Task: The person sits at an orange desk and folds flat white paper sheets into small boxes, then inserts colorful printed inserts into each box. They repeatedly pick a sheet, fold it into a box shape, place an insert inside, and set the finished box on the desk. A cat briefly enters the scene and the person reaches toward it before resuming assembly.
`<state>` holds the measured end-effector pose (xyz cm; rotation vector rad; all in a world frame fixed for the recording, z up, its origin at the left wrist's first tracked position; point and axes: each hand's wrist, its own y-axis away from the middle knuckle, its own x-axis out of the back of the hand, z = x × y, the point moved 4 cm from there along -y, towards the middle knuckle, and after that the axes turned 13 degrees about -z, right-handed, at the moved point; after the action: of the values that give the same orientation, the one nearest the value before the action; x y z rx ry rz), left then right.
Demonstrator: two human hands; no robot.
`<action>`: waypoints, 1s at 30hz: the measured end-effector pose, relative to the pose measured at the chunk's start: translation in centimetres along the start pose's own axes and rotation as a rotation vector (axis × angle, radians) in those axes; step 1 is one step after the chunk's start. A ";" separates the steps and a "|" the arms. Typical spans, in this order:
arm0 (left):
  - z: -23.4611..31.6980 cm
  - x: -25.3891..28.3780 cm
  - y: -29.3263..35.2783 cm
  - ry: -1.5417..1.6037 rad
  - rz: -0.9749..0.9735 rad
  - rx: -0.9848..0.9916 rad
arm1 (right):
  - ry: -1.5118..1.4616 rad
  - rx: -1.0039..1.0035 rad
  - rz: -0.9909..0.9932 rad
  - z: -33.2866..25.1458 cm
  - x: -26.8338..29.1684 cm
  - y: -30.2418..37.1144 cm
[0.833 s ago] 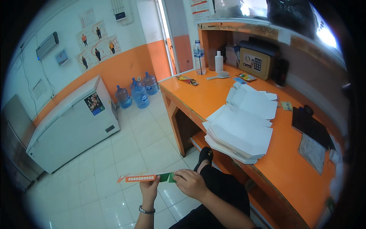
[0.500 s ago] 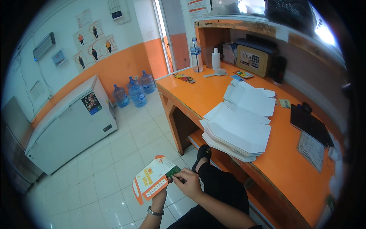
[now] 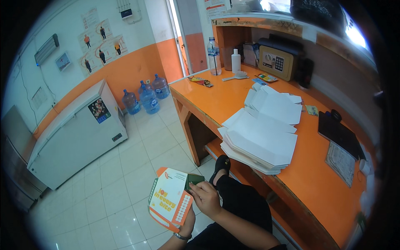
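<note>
A white, orange and green cardboard food box (image 3: 170, 195), partly folded, is tilted above the floor in front of me. My left hand (image 3: 188, 222) supports it from beneath at its lower right side, with most of its fingers hidden behind the card. The fingers of my right hand (image 3: 206, 198) are closed on the dark green flap at the box's right edge. Further right, a stack of flat white box blanks (image 3: 264, 143) lies on the orange desk (image 3: 208, 100), one end hanging over the near edge.
On the desk stand a plastic bottle (image 3: 214, 58), a white bottle (image 3: 236, 61), a hairbrush (image 3: 236, 76) and a small safe (image 3: 275, 62). A black folder (image 3: 339, 135) lies at the right. Across the tiled floor are a chest freezer (image 3: 79, 137) and several water jugs (image 3: 149, 99).
The box has turned and tipped in my hands, showing more of its left side flap. My left hand has shifted lower and to the right, while my right hand remains at the green flap.
</note>
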<state>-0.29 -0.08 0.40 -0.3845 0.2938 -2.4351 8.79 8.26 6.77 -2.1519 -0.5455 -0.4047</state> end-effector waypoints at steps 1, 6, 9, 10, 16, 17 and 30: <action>0.2 -0.2 0.1 0.000 0.012 -0.006 | 0.032 0.003 -0.025 -0.1 -0.1 -0.1; 1.8 -0.8 0.3 0.018 0.031 -0.016 | -0.114 -0.049 0.006 0.4 0.2 0.2; 2.6 -0.9 0.3 0.084 0.040 0.057 | -0.027 0.046 -0.038 0.0 0.0 0.3; 2.7 -0.8 0.2 0.125 0.049 0.099 | 0.016 0.074 -0.055 -0.1 -0.1 0.3; 1.2 1.7 -2.6 0.026 0.132 -0.029 | -0.176 -0.024 -0.240 -0.7 -1.1 0.2; 0.3 2.3 -3.0 -0.084 0.118 -0.005 | -0.183 -0.038 -0.216 -0.7 -0.7 0.1; -2.9 1.1 -4.3 -0.285 -0.433 0.048 | 0.027 0.146 -0.022 0.0 0.2 -0.1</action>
<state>-4.57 2.89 -0.79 -0.8369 0.0268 -2.7493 8.89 8.36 6.94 -1.9991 -0.5672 -0.3933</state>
